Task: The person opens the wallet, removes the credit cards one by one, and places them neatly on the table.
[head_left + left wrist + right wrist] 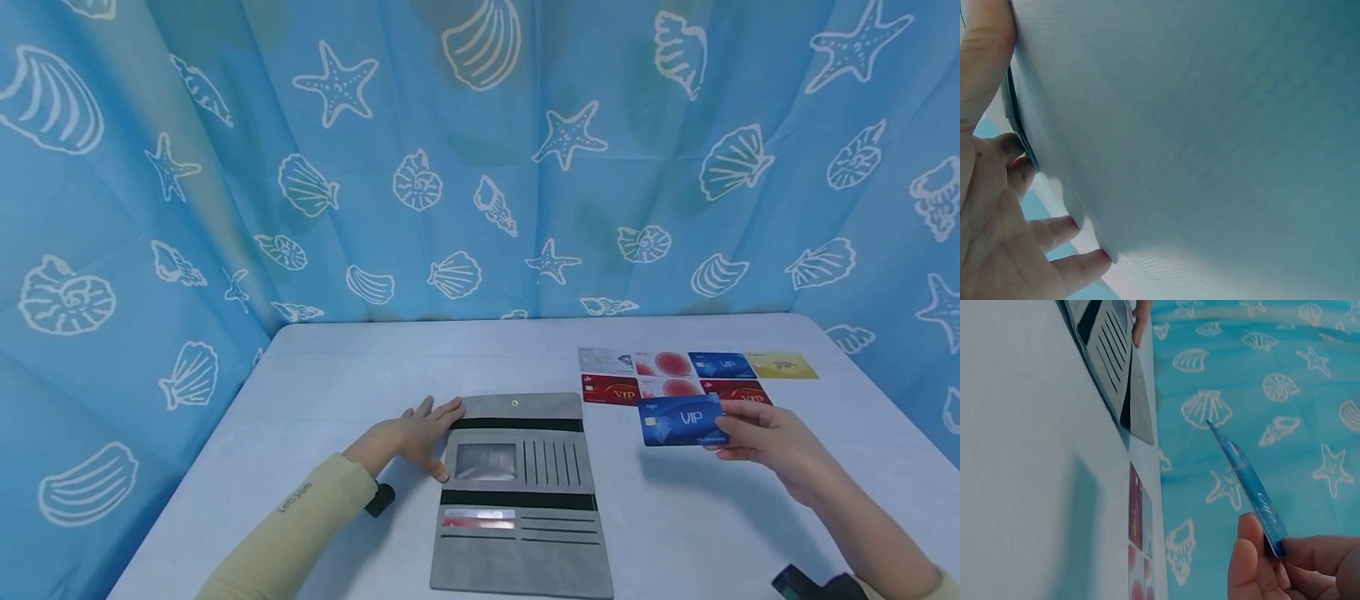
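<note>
The right grip (776,442) is pinching a blue VIP card (681,420) by one short end, so, to my eye, any knock on its free end could be twisting it loose. Left of that grip, a grey wallet (521,562) is lying unfolded on the table (337,358); the left grip (412,435), fingers spread, is only touching its edge, so a push could be sliding it.

I could read "VIP" on the raised blue card (678,421), "logo" in its upper left corner. Toward the far right corner of the table (337,367), another blue card (722,365) and two red cards (611,390) also said "VIP"; lettering on the left sleeve (296,521) was unclear.
</note>
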Action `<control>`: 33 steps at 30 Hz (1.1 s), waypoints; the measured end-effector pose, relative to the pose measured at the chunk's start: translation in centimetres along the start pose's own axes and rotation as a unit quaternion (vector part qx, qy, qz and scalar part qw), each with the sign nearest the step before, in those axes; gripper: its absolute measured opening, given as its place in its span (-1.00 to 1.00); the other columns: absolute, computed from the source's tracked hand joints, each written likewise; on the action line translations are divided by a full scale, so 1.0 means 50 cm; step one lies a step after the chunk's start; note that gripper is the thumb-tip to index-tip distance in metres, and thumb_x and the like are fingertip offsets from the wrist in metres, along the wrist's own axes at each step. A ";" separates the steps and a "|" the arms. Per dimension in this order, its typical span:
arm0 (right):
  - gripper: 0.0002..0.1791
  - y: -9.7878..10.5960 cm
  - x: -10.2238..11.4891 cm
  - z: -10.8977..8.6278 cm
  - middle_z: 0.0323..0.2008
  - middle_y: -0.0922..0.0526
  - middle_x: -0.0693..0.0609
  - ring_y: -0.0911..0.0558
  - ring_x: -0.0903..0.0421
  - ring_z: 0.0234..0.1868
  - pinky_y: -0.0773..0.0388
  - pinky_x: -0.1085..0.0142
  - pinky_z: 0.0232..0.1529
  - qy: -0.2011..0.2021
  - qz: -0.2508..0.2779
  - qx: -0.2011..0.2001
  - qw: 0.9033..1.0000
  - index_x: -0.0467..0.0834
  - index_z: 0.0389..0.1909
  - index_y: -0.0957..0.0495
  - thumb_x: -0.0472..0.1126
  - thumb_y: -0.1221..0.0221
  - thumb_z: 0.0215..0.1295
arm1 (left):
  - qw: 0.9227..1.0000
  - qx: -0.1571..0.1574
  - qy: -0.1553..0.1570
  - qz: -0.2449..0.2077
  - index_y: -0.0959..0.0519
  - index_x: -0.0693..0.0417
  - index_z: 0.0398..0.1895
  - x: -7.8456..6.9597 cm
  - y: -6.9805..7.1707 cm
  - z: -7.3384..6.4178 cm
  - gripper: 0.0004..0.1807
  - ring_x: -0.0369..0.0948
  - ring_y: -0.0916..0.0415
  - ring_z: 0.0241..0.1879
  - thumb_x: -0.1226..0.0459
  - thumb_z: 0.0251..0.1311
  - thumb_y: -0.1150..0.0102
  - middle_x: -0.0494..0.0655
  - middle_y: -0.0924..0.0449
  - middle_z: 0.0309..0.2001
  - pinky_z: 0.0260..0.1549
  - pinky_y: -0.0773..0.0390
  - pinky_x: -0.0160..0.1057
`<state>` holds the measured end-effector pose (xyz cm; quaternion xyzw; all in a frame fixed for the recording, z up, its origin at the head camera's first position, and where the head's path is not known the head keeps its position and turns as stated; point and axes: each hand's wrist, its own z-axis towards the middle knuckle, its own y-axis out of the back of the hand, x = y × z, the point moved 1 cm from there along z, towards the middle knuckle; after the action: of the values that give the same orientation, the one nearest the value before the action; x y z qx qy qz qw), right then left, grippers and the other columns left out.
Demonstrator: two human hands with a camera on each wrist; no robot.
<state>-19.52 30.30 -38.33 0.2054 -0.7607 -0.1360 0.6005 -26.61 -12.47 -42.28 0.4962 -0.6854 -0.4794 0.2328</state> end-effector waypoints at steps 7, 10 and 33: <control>-0.29 0.029 -0.011 0.007 -0.02 -0.45 -0.33 -0.65 0.16 -0.31 -0.59 0.37 -0.25 -0.006 -0.006 -0.013 1.000 -0.54 0.27 -0.02 -0.03 0.09 0.40 | 1.000 0.003 0.002 0.000 0.10 -0.03 0.44 0.000 -0.001 0.000 0.15 0.09 0.32 0.42 -0.05 -0.19 -0.39 -0.13 0.23 0.46 0.30 0.10 0.14; -0.28 0.042 -0.016 0.011 0.00 -0.43 -0.35 -0.65 0.16 -0.31 -0.59 0.37 -0.25 -0.010 -0.007 -0.025 1.000 -0.54 0.27 -0.02 -0.01 0.10 0.40 | 1.000 0.005 0.004 0.002 0.10 -0.03 0.44 0.000 0.000 0.000 0.15 0.09 0.32 0.42 -0.05 -0.18 -0.39 -0.13 0.24 0.46 0.30 0.10 0.14; -0.26 0.135 -0.045 0.027 0.12 -0.04 -0.54 -0.49 0.44 -0.38 -0.58 0.44 -0.27 -0.014 0.034 -0.056 0.998 -0.50 0.32 0.31 -0.15 0.15 0.41 | 1.000 0.006 0.002 0.002 0.10 -0.02 0.44 0.001 0.001 0.001 0.16 0.10 0.32 0.41 -0.06 -0.20 -0.39 -0.12 0.24 0.46 0.29 0.09 0.16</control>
<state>-21.39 37.26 -37.52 0.1438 -0.7666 -0.1607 0.6048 -26.69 -12.47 -42.29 0.4972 -0.6885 -0.4741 0.2322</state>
